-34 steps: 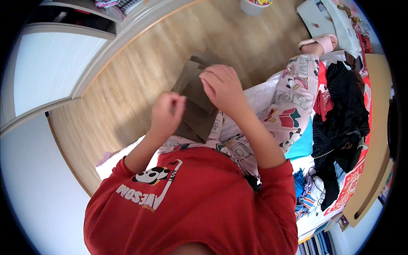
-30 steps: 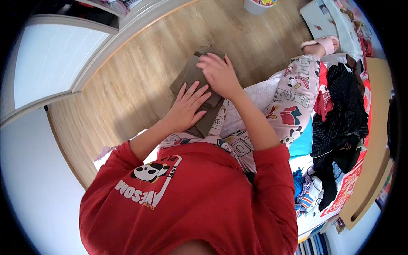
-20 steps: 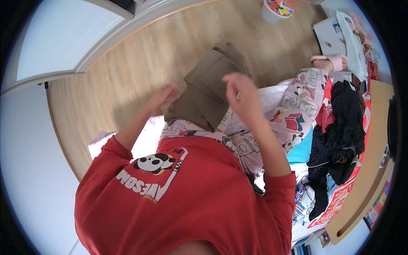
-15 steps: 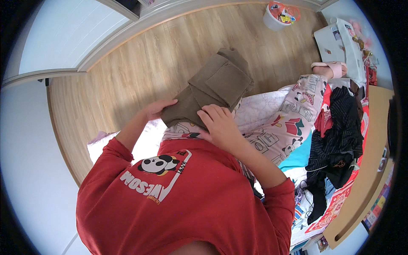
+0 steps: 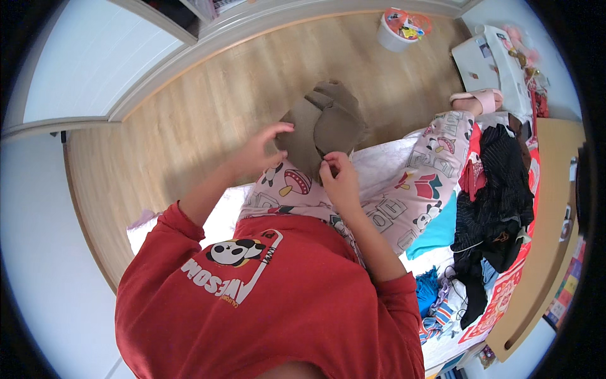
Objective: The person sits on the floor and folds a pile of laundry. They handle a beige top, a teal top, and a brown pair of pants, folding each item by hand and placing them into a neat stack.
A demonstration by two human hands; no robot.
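A folded brown garment (image 5: 341, 129), its exact kind unclear, rests over my left thigh, its far end over the floor. My left hand (image 5: 260, 150) is at the garment's left edge, thumb and fingers spread apart. On the near side, my right hand (image 5: 341, 180) pinches the cloth between thumb and fingertips beside a fold. Pink printed trousers (image 5: 420, 170) cover my legs, and a red sweatshirt (image 5: 265, 303) covers my arms and front.
On the bed at right lie a black pinstriped garment (image 5: 502, 177), a turquoise cloth (image 5: 435, 230) and a bright blue fringed piece (image 5: 427, 290). A white bucket (image 5: 396, 42) stands on the wood floor (image 5: 208, 95) near a white cabinet (image 5: 476, 66).
The brown garment has shifted away from my waist and is folded more compactly. My left hand has moved up and opened; my right hand has gone from lying on the cloth to pinching it.
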